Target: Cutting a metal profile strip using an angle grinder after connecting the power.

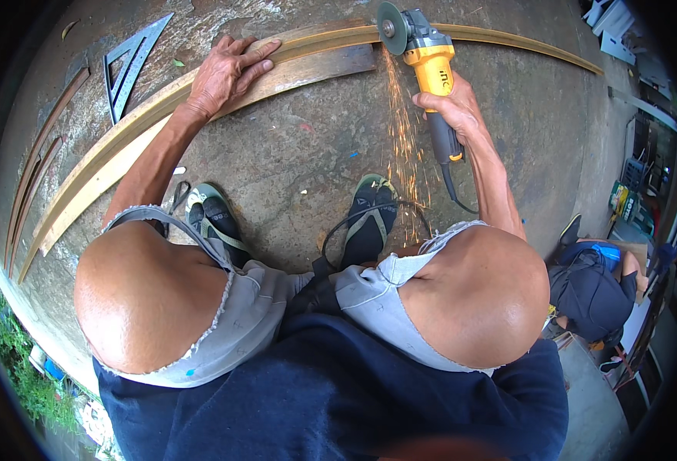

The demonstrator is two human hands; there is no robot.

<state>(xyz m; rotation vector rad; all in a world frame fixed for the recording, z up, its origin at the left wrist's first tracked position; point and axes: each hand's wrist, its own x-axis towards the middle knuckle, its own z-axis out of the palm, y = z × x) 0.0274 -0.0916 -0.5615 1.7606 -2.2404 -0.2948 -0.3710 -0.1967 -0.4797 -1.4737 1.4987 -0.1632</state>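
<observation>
My right hand [455, 106] is wrapped round the body of a yellow and black angle grinder [433, 73]. Its disc [390, 29] meets a long brownish metal bar [315, 42], and orange sparks [402, 131] stream down toward my feet. On the left, my left hand [227, 77] grips the same bar, fingers bent over it and pressing it down. Beneath the bar lies a wooden plank [308, 73], whose right end stops just short of the disc. The grinder's cord trails from its handle toward my right knee.
A metal speed square [135, 65] lies beyond the bar. Thin rusty strips [43, 165] rest at far left. My sandalled feet [217, 219] stand on the concrete floor [292, 154] near the sparks. A dark bag [594, 288] and assorted clutter line the right side.
</observation>
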